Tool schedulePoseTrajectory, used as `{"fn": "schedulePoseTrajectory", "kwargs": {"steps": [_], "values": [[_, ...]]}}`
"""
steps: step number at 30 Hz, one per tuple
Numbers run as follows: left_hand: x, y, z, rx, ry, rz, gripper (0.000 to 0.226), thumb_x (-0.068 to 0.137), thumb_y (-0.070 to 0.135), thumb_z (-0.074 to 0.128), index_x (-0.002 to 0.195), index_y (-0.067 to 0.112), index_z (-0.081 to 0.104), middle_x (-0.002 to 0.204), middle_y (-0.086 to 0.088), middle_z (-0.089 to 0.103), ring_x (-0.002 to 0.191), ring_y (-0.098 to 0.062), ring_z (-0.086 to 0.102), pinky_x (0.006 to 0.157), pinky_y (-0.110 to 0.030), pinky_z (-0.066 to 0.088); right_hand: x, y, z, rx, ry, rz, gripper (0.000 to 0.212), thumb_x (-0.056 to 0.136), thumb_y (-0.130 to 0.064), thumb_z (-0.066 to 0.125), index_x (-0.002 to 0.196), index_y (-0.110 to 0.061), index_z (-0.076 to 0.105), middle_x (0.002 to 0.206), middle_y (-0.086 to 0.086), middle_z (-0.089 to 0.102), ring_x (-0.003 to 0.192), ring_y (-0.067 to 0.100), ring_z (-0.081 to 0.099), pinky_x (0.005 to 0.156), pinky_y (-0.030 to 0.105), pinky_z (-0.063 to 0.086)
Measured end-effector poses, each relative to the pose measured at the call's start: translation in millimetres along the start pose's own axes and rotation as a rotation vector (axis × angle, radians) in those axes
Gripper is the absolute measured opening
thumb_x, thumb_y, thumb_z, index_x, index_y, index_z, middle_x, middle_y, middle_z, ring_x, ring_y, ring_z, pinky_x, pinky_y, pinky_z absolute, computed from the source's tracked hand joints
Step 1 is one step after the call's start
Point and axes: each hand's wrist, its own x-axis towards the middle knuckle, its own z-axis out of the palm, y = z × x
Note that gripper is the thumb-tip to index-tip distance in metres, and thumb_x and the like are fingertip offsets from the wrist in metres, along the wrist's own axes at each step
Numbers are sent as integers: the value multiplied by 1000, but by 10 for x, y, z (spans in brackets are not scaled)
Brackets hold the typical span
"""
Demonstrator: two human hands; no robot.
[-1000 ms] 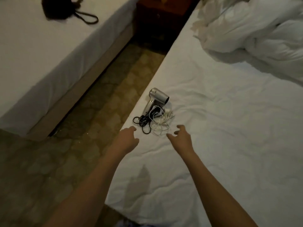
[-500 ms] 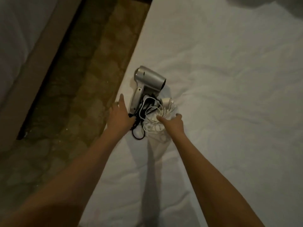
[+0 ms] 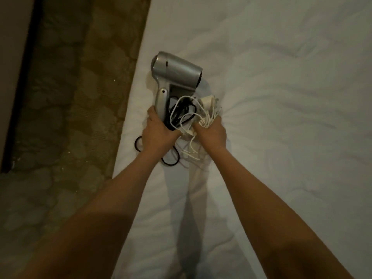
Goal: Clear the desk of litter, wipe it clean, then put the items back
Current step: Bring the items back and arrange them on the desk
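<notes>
Both hands have now closed on the items at the bed's (image 3: 281, 137) left edge, left hand (image 3: 159, 133) gripping the dryer (image 3: 175, 71), right hand (image 3: 211, 131) bunching white cables (image 3: 193, 115), ready to return them.

Glossy silver plastic hair dryer (image 3: 175, 67) on matt, wrinkled white cloth sheet (image 3: 281, 117); patterned carpet (image 3: 70, 97).

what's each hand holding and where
Left hand grips the hair dryer by its handle; right hand grips the bunched white cables.
</notes>
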Motion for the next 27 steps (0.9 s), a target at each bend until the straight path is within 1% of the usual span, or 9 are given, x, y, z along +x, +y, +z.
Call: {"fn": "schedulePoseTrajectory", "kwargs": {"steps": [2, 6, 10, 12, 14, 16, 18, 21, 27], "values": [[-107, 33, -58, -57, -34, -3, 92, 70, 41, 79, 139, 14, 26, 124, -7, 55, 106, -26, 57, 82, -28, 43, -86, 48, -97, 31, -13, 41, 53, 85, -37, 64, 130, -13, 49, 122, 6, 61, 112, 24, 57, 78, 20, 34], [-409, 151, -208, 1, -104, -22, 76, 75, 37, 76, 129, 8, 30, 108, -10, 53, 86, -22, 51, 70, -29, 40, -443, 223, -277, 104, -22, 126, 50, 84, -35, 63, 128, -14, 55, 122, 6, 62, 112, 25, 57, 84, 24, 38], [-841, 119, -435, -33, -161, -144, 74, 76, 43, 74, 125, 2, 37, 112, -16, 56, 88, -25, 54, 68, -30, 42, -980, 343, -523, 114, -25, 152, 52, 78, -42, 64, 118, -10, 60, 114, 9, 66, 105, 26, 60, 77, 23, 37], [-1125, 56, -528, -86, -176, -208, 84, 73, 59, 69, 123, -3, 45, 102, -16, 58, 81, -26, 57, 59, -29, 41, -1283, 346, -729, 127, 10, 137, 51, 79, -41, 64, 117, -9, 61, 111, 7, 66, 104, 26, 60, 77, 24, 38], [-1437, 19, -601, -123, -189, -234, 83, 74, 63, 65, 115, -7, 52, 90, -17, 59, 71, -25, 56, 50, -29, 39, -1628, 348, -994, 166, 55, 119, 39, 85, -32, 64, 116, -9, 61, 102, 5, 64, 101, 25, 60, 80, 26, 42], [-1724, 34, -640, -150, -202, -222, 74, 79, 56, 65, 113, -9, 54, 94, -22, 61, 78, -32, 60, 57, -32, 43, -2008, 396, -1283, 206, 105, 87, 35, 86, -28, 64, 116, -10, 61, 105, 5, 65, 99, 22, 60, 82, 26, 43], [-2002, 169, -685, -159, -224, -180, 68, 82, 50, 65, 112, -10, 55, 90, -21, 60, 75, -32, 58, 58, -32, 39, -2391, 482, -1570, 216, 168, 56, 38, 86, -29, 64, 119, -12, 60, 115, 6, 66, 105, 22, 60, 80, 22, 38], [-2436, 621, -682, -123, -262, -13, 65, 83, 48, 64, 112, -9, 54, 79, -15, 54, 60, -23, 50, 49, -28, 34, -2926, 637, -2062, 255, 296, 15, 39, 86, -28, 64, 123, -14, 59, 118, 3, 65, 108, 19, 59, 76, 17, 34], [-3721, 1706, -139, -132, -400, 370, 58, 80, 48, 64, 108, -2, 55, 81, -13, 58, 57, -19, 51, 46, -25, 34, -3984, 1334, -3084, 391, 542, -39, 34, 85, -25, 66, 117, -17, 59, 100, -4, 59, 91, 9, 53, 71, 16, 33]]}}
